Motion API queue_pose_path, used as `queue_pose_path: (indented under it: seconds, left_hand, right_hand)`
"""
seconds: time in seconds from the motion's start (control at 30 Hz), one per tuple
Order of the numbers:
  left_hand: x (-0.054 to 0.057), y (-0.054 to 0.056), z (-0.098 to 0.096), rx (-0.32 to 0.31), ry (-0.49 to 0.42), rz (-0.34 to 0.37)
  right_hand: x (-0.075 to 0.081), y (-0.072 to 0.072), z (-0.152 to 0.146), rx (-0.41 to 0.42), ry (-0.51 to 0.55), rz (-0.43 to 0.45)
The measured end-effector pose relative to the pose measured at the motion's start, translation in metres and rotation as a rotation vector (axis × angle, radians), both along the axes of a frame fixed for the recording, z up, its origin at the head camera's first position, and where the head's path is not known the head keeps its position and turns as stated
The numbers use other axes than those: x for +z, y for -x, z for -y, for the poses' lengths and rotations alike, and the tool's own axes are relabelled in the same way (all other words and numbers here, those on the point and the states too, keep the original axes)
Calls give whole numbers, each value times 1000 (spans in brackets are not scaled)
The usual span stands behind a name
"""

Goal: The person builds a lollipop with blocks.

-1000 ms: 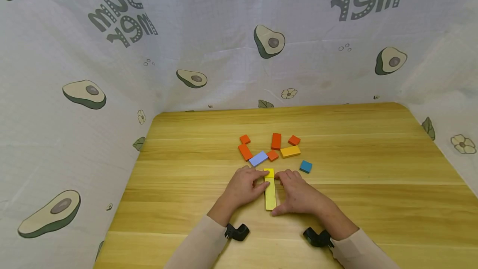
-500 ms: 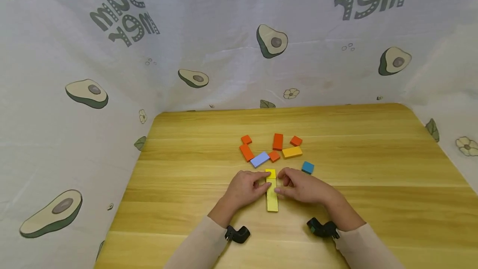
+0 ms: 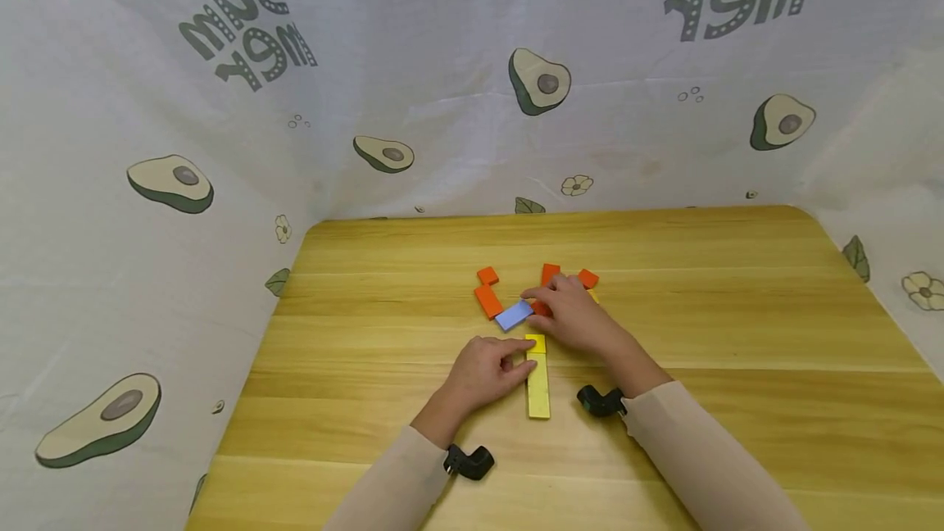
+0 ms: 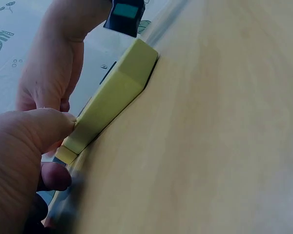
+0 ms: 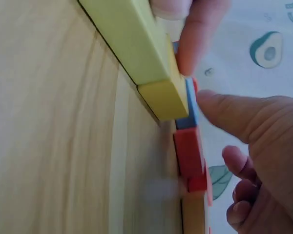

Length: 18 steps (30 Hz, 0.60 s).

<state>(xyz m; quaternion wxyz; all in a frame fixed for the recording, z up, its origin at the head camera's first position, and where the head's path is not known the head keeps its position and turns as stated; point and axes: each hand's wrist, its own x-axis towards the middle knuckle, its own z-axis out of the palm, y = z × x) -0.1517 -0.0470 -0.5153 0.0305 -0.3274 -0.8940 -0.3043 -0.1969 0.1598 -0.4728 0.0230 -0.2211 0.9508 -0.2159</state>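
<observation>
My left hand (image 3: 483, 371) rests against the left side of two yellow blocks in line. Its index fingertip touches the small yellow block (image 3: 541, 347) at the far end, and its thumb lies on the long pale-yellow block (image 3: 539, 392). My right hand (image 3: 578, 318) reaches over the coloured blocks, thumb and index apart around the right end of a lavender-blue block (image 3: 514, 315). A red-orange square block (image 3: 541, 310) shows partly under that hand. In the right wrist view, my thumb (image 5: 224, 109) points at the blue block (image 5: 189, 112), just past the small yellow one.
Left of the lavender-blue block lie a red-orange oblong block (image 3: 488, 301) and a small red-orange one (image 3: 487, 275). Behind my right hand are another red block (image 3: 550, 273), a small red-orange one (image 3: 588, 278) and a mostly covered orange block (image 3: 593, 295). A printed cloth surrounds the wooden table (image 3: 369, 351).
My right hand has left the right side of the yellow blocks and moved forward and left to the lavender-blue block. Its wrist now hides the small blue block. My left hand stays put.
</observation>
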Motion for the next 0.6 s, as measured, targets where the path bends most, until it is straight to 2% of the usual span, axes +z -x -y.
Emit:
queue_pose_path:
  seconds: [0.23, 0.6]
  left_hand:
    - [-2, 1, 0, -3, -7, 35]
    - [-3, 2, 1, -9, -22, 25]
  right_hand:
    - [-6, 6, 7, 15, -62, -11]
    - [-8, 2, 4, 13, 12, 20]
